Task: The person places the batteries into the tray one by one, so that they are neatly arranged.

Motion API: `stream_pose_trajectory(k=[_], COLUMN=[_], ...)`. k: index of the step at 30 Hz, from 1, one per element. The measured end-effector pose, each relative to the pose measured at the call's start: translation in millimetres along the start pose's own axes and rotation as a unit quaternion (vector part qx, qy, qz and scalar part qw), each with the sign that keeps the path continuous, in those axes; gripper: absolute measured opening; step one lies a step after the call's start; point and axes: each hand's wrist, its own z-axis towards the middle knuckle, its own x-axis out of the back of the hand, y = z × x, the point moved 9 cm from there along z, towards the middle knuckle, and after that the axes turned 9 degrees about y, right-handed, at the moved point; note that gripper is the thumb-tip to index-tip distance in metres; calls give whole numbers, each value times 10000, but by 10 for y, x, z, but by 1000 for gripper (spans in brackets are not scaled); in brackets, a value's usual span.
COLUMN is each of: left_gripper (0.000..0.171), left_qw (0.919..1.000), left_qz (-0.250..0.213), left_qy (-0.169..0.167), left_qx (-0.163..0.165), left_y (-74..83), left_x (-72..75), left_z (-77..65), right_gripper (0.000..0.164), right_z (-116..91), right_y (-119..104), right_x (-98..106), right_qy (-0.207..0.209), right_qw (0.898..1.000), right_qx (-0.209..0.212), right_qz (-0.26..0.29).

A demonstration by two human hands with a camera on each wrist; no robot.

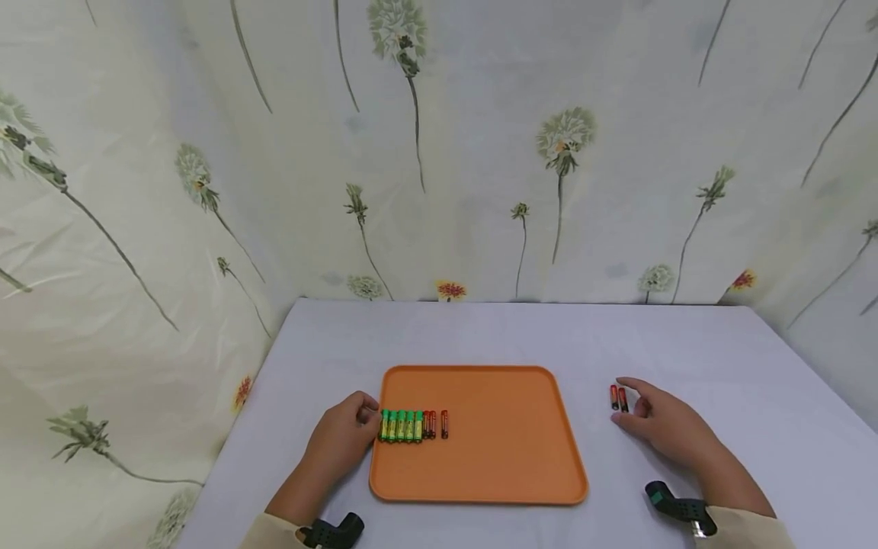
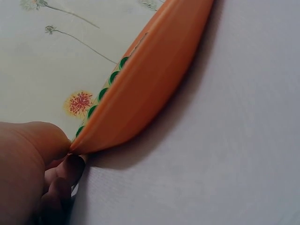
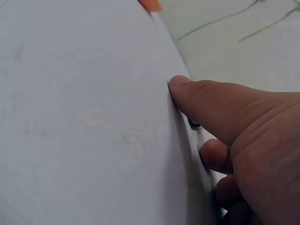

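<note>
My left hand (image 1: 345, 433) pinches the left rim of an orange tray (image 1: 507, 435) between thumb and fingers; the left wrist view shows the thumb (image 2: 49, 140) right on the rim. Inside the tray, beside that hand, several green batteries (image 1: 401, 427) stand in a row, with two red batteries (image 1: 429, 425) against them and a third red battery (image 1: 444, 425) slightly apart. Right of the tray, two more red batteries (image 1: 619, 398) lie on the table. My right hand (image 1: 675, 427) is around them, index finger beyond their far ends and thumb (image 3: 206, 101) low at their near ends.
A white cloth covers the table (image 1: 343, 335). Behind and left of it hangs a pale curtain (image 1: 466, 152) printed with dandelions. Black wrist cameras (image 1: 679, 507) sit on both forearms. The tray has a raised rim all round.
</note>
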Motion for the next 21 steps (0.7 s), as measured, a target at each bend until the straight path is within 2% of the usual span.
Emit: stream_pose_trajectory(k=[9,13,21], left_gripper=[13,14,13], left_qw=[10000,10000,9999], left_qz=[66,53,68], left_qy=[1,17,-46], left_qx=[58,82,93], left_y=[-1,-2,-9], left_x=[11,20,-17], left_z=[-19,-16,-11], right_gripper=[57,56,59], right_z=[0,8,-34], right_y=[-15,-28,30], right_x=[19,39,26], right_qy=[247,327,290], right_qw=[9989,9983,9990], right_qx=[355,449,245], right_qz=[-180,-187,-217])
